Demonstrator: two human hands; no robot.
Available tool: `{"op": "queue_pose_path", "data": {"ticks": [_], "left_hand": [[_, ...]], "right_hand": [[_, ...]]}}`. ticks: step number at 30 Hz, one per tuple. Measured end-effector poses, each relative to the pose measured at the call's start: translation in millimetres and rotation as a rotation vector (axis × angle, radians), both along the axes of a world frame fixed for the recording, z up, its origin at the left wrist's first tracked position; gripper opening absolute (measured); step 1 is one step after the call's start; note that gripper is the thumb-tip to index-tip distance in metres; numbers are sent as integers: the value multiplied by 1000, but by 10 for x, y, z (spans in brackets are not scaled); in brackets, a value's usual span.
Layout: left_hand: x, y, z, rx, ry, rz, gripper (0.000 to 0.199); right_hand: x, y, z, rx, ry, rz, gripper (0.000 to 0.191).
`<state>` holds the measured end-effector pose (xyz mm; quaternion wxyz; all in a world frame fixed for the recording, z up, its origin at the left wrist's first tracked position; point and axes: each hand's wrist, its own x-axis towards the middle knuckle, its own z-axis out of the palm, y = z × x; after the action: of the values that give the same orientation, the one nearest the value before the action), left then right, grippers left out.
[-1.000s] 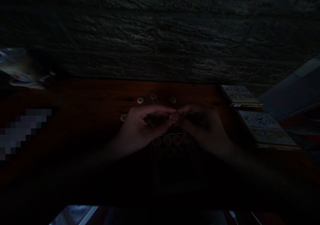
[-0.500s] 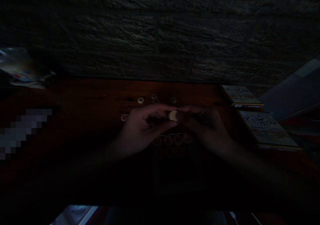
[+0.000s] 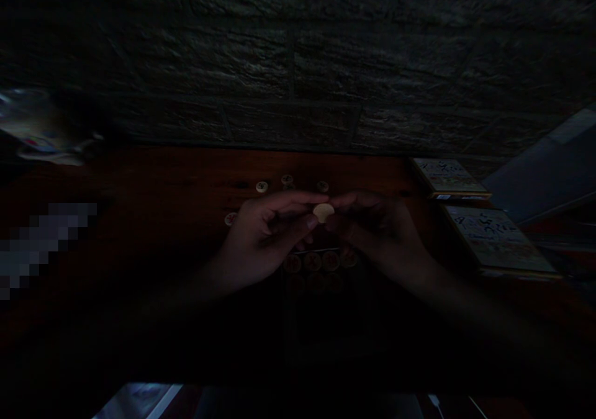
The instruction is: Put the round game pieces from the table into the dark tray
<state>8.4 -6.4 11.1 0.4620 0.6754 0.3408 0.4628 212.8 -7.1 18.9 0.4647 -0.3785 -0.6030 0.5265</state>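
A pale round Chinese chess piece is pinched between both hands above the dark wooden table; the side I see looks blank. My left hand is closed on its left edge with thumb and fingertips. From the right, my right hand grips the other edge the same way. Below the hands, a dark tray or box holds rows of pieces with red characters. Past my fingers lie several loose pieces, among them one at the left and one at the right.
Two flat boxes with dark writing, a farther one and a nearer one, lie at the right. A stone-block wall rises behind the table. At the far left is a pale bag-like object. The scene is very dark.
The piece between my fingers has turned so that its flat face shows more fully. My thumbs have shifted slightly on it; the loose pieces and the boxes stay put.
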Motion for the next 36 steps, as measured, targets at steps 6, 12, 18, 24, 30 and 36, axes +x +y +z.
{"op": "queue_pose_path", "data": {"ticks": [6, 12, 18, 24, 30, 36], "left_hand": [[-1, 14, -20, -16, -15, 15, 27], [15, 14, -3, -39, -22, 27, 26], [24, 31, -21, -47, -27, 35, 25], [17, 46, -38, -71, -11, 69, 25], [31, 37, 11, -116, -21, 112, 25], [35, 36, 22, -152, -54, 74, 26]], "right_hand": [[8, 10, -24, 93, -12, 34, 24], [-19, 25, -32, 100, 45, 74, 20], [0, 31, -73, 198, -11, 8, 12], [17, 34, -119, 309, -93, -73, 11], [19, 12, -116, 352, -128, -125, 13], [39, 1, -109, 445, -197, -151, 17]]}}
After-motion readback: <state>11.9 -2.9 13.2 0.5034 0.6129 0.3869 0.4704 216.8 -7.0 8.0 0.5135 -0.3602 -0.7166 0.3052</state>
